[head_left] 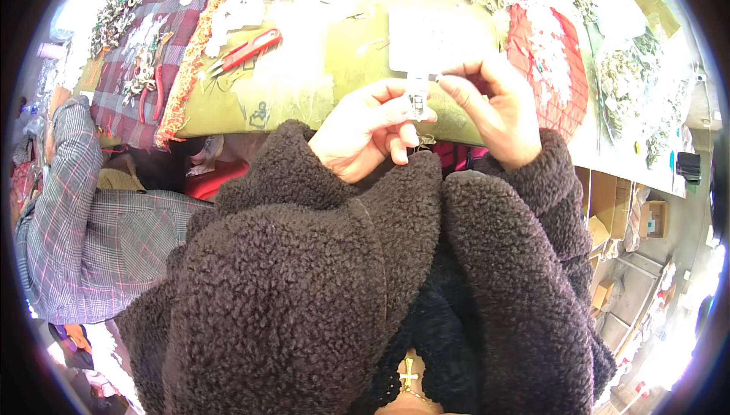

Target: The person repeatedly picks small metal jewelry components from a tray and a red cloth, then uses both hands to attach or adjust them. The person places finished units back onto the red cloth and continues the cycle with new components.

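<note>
In the head view, the left hand [357, 132] pinches a small piece [417, 104] between thumb and fingers, over the near edge of a worn olive-green work surface [300, 95]; the right hand [505, 111] has thumb and forefinger drawn close just beside it, though whether they grip anything cannot be told. The handling appears underway: the piece is up in the fingers, not yet set down. It looks narrow, whitish and partly see-through, with dark marks.
</note>
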